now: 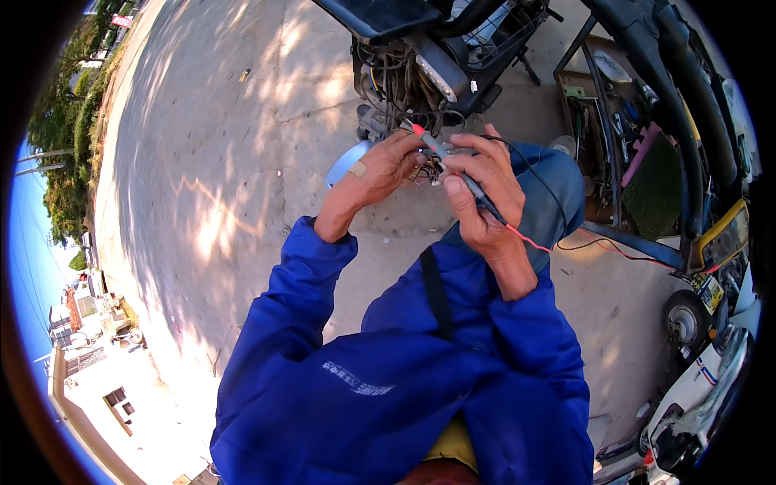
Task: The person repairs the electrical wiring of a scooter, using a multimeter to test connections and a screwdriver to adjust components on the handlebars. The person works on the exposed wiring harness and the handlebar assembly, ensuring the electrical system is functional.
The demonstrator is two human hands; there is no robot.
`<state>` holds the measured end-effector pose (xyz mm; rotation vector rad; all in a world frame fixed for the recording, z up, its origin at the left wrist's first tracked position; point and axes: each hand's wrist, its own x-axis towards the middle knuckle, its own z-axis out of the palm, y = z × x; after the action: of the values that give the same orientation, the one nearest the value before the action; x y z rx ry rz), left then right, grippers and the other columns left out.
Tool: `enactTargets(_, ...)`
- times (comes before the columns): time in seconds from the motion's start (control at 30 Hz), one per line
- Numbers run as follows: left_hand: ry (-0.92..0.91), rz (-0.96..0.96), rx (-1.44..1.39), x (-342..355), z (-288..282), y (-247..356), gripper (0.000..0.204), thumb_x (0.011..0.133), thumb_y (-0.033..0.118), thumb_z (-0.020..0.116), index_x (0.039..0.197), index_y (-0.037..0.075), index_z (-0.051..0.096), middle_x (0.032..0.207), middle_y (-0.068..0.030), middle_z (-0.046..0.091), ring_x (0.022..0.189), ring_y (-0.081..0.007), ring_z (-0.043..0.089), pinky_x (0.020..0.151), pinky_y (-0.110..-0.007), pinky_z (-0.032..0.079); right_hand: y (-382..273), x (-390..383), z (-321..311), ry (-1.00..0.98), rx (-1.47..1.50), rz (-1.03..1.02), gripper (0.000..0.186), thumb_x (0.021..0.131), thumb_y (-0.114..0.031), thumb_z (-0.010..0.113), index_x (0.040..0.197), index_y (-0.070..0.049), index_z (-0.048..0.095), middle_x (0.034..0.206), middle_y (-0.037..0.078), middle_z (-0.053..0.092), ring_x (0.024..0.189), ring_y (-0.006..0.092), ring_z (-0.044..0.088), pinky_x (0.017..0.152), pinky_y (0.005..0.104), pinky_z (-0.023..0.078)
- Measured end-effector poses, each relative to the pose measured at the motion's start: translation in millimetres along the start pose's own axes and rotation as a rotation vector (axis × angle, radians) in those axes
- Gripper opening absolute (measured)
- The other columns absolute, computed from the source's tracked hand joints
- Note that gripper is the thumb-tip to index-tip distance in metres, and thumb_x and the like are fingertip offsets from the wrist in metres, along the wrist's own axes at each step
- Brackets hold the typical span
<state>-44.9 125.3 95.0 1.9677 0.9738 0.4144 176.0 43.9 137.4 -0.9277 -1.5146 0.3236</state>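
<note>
My right hand is closed around a grey test probe with a red tip end. A red lead runs from its rear, and a black lead loops past my fingers. My left hand, with a small plaster on its back, pinches a bunch of thin wires just below the probe; its fingertips are partly hidden. Above both hands, the front of an electric scooter shows a tangle of exposed cables. Both leads trail right toward a yellow-framed multimeter.
Behind my left hand is a light-blue rounded thing. To the right stands a tool rack holding hand tools. Further down on that side are a small wheel and a white scooter. Concrete ground stretches left toward a pale building.
</note>
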Motion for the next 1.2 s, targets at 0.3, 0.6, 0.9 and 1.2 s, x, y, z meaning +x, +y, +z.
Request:
enactTargets(0.3, -0.024, -0.245, -0.271, 7.2, -11.0, 8.4, 0.019, 0.112, 0.014, 0.054, 0.125, 0.003, 0.063, 0.084, -0.0032, 0.059, 0.072, -0.0105, 0.059, 0.062, -0.031, 0.054, -6.9, -49.2, 0.4, 0.089, 0.301, 0.637, 0.013, 0.1, -0.011, 0.069, 0.107, -0.001, 0.073, 0.08, 0.008, 0.07, 0.073, 0.0169, 0.065, 0.07, 0.031, 0.05)
enactTargets(0.6, -0.021, -0.237, -0.301, 3.8, -11.4, 11.7, 0.019, 0.112, 0.015, 0.053, 0.122, 0.002, 0.062, 0.084, -0.0039, 0.061, 0.071, -0.0098, 0.058, 0.063, -0.03, 0.056, 10.8, -59.8, 17.7, 0.079, 0.233, 0.62, 0.012, 0.1, -0.008, 0.069, 0.109, -0.003, 0.073, 0.083, 0.009, 0.07, 0.071, 0.0179, 0.068, 0.068, 0.031, 0.052)
enactTargets(0.9, -0.03, -0.268, -0.301, 3.7, -11.0, 4.9, 0.017, 0.111, 0.015, 0.055, 0.122, 0.003, 0.063, 0.085, -0.0032, 0.063, 0.072, -0.01, 0.059, 0.064, -0.029, 0.052, 14.6, -57.3, 17.2, 0.026, 0.147, 0.517, 0.008, 0.096, -0.003, 0.069, 0.103, -0.004, 0.072, 0.083, 0.012, 0.069, 0.071, 0.0268, 0.067, 0.067, 0.0356, 0.052)
enactTargets(1.2, -0.066, -0.264, -0.337, 2.8, -9.3, -1.0, 0.019, 0.112, 0.015, 0.054, 0.124, 0.004, 0.063, 0.085, -0.0012, 0.064, 0.072, -0.0091, 0.061, 0.063, -0.027, 0.048, 19.5, -62.4, 16.4, 0.018, 0.199, 0.587, 0.008, 0.097, -0.003, 0.068, 0.104, -0.003, 0.072, 0.086, 0.012, 0.07, 0.075, 0.027, 0.068, 0.069, 0.0348, 0.053)
